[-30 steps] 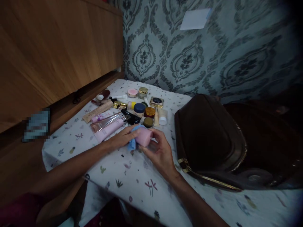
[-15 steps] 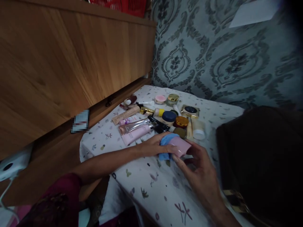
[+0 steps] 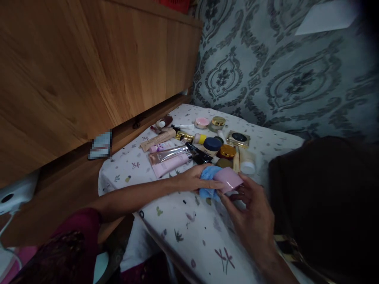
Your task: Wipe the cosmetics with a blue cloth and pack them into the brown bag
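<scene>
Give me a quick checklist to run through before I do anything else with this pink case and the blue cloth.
1. Right hand has the pink case in its fingers: ok.
2. Left hand presses the blue cloth against the case: ok.
3. Case is closed: cannot tell, only its glossy top shows.
4. Case is held above the tablecloth, not over the edge: ok.
5. Jars and tubes lie close behind the hands, so there is little room to move forward: not ok.
6. Brown bag is open to take things: cannot tell, too dark.
</scene>
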A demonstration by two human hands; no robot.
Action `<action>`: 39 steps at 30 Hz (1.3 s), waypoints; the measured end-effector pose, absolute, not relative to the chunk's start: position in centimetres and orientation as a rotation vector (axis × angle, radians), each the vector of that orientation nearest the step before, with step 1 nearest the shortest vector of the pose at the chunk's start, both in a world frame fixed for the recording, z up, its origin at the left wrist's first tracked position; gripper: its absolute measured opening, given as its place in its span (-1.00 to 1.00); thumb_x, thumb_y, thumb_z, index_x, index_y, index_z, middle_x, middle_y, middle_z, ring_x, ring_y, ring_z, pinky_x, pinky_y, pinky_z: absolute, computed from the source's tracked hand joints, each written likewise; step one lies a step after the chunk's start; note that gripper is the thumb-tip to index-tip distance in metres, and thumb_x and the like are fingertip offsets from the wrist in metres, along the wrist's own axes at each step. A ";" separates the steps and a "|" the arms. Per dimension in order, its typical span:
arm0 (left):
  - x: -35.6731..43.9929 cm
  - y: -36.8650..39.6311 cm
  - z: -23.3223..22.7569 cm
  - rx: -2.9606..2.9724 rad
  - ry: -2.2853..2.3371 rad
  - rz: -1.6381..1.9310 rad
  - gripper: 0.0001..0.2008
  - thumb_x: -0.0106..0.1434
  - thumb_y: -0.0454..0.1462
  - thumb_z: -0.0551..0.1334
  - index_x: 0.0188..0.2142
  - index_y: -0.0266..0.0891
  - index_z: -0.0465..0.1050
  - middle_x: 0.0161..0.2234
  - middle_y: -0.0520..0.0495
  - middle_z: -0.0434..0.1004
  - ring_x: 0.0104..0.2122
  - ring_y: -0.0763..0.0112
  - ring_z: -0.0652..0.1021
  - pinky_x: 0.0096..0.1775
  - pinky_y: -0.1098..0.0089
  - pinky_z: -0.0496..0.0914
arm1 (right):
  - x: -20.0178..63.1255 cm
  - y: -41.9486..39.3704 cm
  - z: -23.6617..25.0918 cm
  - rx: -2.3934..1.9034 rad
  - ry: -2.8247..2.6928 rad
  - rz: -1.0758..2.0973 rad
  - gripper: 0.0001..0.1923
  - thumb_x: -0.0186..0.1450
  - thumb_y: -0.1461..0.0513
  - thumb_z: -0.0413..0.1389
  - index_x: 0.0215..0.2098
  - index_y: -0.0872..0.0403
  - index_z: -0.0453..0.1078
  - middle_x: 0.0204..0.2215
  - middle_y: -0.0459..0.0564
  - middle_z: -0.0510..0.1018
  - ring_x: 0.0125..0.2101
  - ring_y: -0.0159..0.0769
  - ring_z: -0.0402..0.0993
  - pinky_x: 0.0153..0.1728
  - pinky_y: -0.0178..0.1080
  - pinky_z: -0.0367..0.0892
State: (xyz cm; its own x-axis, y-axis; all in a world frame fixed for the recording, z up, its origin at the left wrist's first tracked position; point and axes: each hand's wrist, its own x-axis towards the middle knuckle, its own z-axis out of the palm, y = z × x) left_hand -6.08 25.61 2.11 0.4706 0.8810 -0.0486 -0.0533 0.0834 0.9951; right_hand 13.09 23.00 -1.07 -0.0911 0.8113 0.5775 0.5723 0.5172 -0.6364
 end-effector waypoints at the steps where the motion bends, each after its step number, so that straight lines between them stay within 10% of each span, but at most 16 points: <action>1: -6.1 25.7 2.2 1.299 0.832 0.839 -0.29 -0.09 0.20 0.44 -0.17 -0.23 0.33 -0.51 0.16 0.30 -0.60 0.60 0.30 -0.59 0.51 0.16 | 13.1 23.0 -0.9 -1.136 -1.797 0.253 -0.47 0.32 0.01 0.17 0.18 0.02 0.27 -0.15 0.07 0.47 -0.47 -0.34 0.46 -0.42 -0.18 0.51; 14: -5.6 25.9 1.6 1.164 0.745 0.961 -0.26 -0.05 0.07 0.48 0.05 -0.21 0.40 -0.30 0.03 0.46 -0.48 0.58 0.39 -0.44 0.52 0.28 | 12.2 22.9 -0.9 -1.096 -1.681 0.584 -0.28 0.21 -0.02 0.27 0.23 0.06 0.22 0.00 0.17 0.45 -0.25 -0.20 0.47 -0.33 -0.15 0.49; 22: -6.1 25.5 2.2 1.403 0.735 0.951 -0.30 0.15 -0.04 0.39 0.25 -0.10 0.30 0.05 -0.11 0.47 -0.04 0.23 0.49 -0.08 0.39 0.38 | 12.1 22.4 -0.1 -1.072 -1.635 0.630 -0.33 0.20 0.00 0.25 0.20 0.04 0.26 -0.01 0.13 0.48 -0.19 -0.17 0.47 -0.36 -0.20 0.45; 39: -5.4 25.7 1.8 1.546 0.863 0.933 -0.35 0.23 0.23 0.16 0.03 -0.22 0.46 -0.11 -0.13 0.57 -0.16 0.22 0.52 -0.13 0.33 0.42 | 12.4 22.4 -0.4 -1.013 -1.747 0.478 -0.36 0.26 0.07 0.24 0.25 0.02 0.24 -0.03 0.14 0.52 -0.16 -0.13 0.52 -0.28 -0.15 0.52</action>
State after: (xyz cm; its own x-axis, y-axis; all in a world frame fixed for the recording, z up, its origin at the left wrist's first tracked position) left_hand -5.44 25.68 1.78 0.4285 0.8957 0.1187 0.0483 -0.1538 0.9869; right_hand 12.43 22.41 -0.43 -0.1299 0.8109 0.5705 0.4077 0.5682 -0.7148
